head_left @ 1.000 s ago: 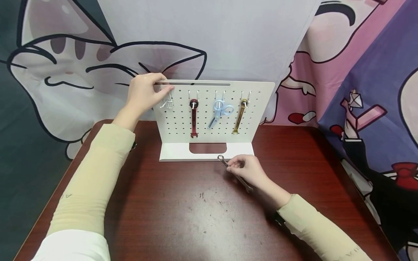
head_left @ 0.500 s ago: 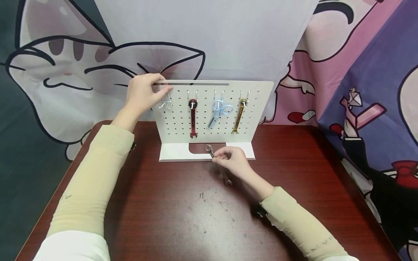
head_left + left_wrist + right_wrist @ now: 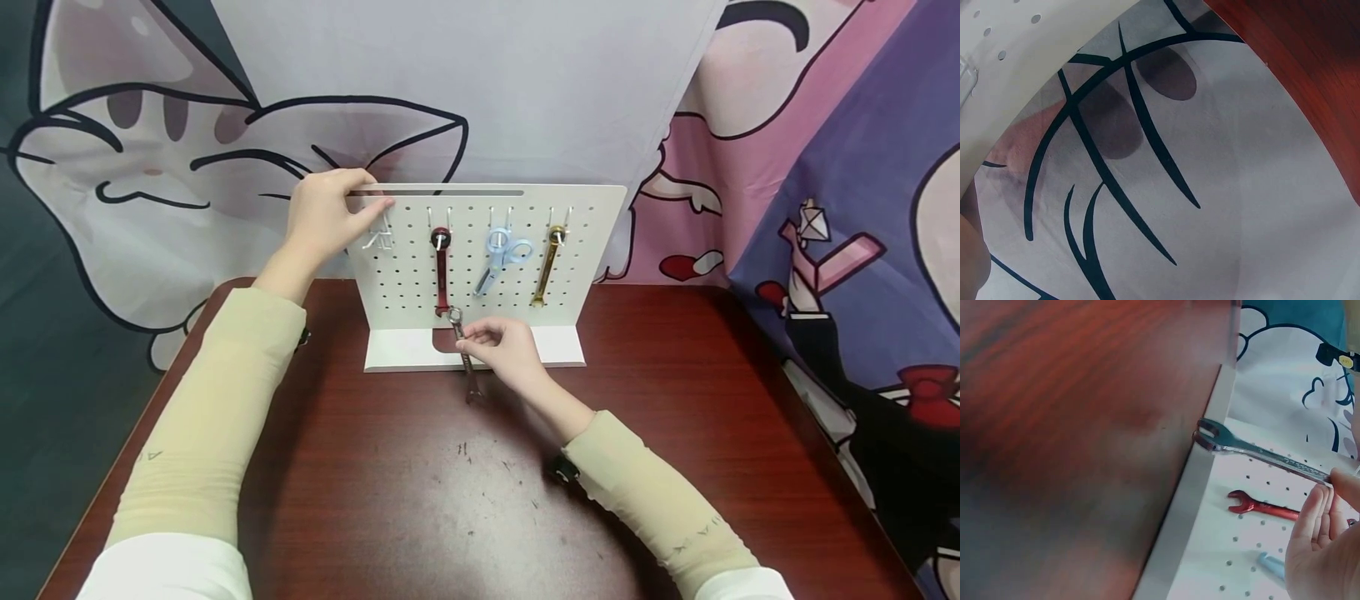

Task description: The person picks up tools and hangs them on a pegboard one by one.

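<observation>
My left hand (image 3: 324,215) grips the upper left corner of a white pegboard stand (image 3: 405,287), its thumb lying across the front. Between thumb and fingers, my right hand (image 3: 504,350) pinches a silver combination wrench (image 3: 466,367) in front of the board's base. The ring end points up, near the lower end of a hanging red wrench (image 3: 442,275); in the right wrist view the open-ended jaw of the silver wrench (image 3: 1272,456) faces the table side. Light blue scissors (image 3: 495,262) and a gold wrench (image 3: 549,267) also hang on hooks.
A white hook (image 3: 380,237) sticks out of the board beside my left thumb, with nothing hanging on it. The stand is on a dark red-brown wooden table (image 3: 390,492). Cartoon-printed cloth (image 3: 540,92) hangs behind and along the right side.
My right hand has carried the silver wrench leftward and slightly up, from the stand's front right to below the red wrench. The wrench has turned more upright. My left hand stays on the corner.
</observation>
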Motion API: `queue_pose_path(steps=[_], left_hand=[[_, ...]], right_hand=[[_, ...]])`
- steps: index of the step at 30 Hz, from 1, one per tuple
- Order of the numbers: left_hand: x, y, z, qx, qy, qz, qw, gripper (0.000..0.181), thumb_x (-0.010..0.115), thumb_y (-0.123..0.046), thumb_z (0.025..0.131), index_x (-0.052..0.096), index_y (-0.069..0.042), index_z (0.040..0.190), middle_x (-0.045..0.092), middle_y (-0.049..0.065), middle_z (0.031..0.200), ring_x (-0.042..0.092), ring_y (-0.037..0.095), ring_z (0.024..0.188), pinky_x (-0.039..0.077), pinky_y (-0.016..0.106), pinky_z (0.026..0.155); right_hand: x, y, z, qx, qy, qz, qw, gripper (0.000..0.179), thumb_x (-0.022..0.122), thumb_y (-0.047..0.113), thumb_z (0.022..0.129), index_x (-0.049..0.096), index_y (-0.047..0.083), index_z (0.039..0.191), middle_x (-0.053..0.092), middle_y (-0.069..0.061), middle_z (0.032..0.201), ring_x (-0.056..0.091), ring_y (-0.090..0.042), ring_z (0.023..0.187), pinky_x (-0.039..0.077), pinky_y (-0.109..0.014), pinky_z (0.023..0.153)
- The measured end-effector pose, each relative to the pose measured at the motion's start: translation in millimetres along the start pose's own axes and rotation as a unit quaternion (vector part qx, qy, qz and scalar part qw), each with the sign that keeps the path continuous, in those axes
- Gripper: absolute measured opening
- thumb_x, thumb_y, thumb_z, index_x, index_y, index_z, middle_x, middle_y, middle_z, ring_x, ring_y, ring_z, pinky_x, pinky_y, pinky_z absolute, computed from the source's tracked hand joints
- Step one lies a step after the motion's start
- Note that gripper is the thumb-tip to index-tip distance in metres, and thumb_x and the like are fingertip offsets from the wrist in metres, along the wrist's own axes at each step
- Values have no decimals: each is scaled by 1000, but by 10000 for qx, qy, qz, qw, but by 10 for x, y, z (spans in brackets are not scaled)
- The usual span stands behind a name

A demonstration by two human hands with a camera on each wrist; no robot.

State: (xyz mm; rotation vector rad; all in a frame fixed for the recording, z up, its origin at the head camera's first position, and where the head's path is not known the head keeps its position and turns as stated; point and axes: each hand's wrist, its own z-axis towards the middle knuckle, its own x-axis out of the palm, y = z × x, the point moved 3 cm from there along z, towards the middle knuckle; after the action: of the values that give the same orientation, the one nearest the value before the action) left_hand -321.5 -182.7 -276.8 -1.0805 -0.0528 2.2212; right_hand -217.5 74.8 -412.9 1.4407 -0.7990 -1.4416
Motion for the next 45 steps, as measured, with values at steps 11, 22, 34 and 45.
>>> queue_pose_path(steps=[11, 22, 34, 45], left_hand=[[0, 21, -10, -9, 4, 6, 10000, 24, 79, -27, 96, 77, -3, 101, 77, 16, 89, 52, 27, 67, 33, 35, 66], [-3, 14, -12, 71, -62, -26, 10000, 25, 80, -27, 95, 78, -3, 100, 77, 17, 88, 51, 27, 66, 33, 35, 64], [7, 10, -8, 70, -106, -92, 9999, 21, 79, -24, 95, 78, -4, 100, 79, 15, 91, 48, 20, 67, 34, 36, 65], [15, 19, -13, 117, -158, -124, 9997, 22, 80, -24, 94, 78, -3, 99, 78, 16, 90, 43, 16, 65, 33, 35, 64]], right_hand=[[204, 306, 194, -234, 135, 289, 9992, 19, 84, 8, 88, 79, -1, 104, 80, -19, 99, 70, -9, 78, 60, -23, 78], [425, 650, 406, -794, 303, 441, 9954, 17, 83, 7, 91, 80, -3, 104, 80, -21, 96, 66, 1, 73, 57, -18, 73], [605, 905, 612, -886, 263, 667, 9935, 18, 82, 7, 92, 80, -3, 107, 81, -20, 102, 73, -13, 80, 55, -15, 75], [652, 879, 777, -728, 104, 448, 9963, 17, 81, 8, 93, 81, -2, 107, 81, -20, 100, 78, -25, 88, 50, -11, 70]])
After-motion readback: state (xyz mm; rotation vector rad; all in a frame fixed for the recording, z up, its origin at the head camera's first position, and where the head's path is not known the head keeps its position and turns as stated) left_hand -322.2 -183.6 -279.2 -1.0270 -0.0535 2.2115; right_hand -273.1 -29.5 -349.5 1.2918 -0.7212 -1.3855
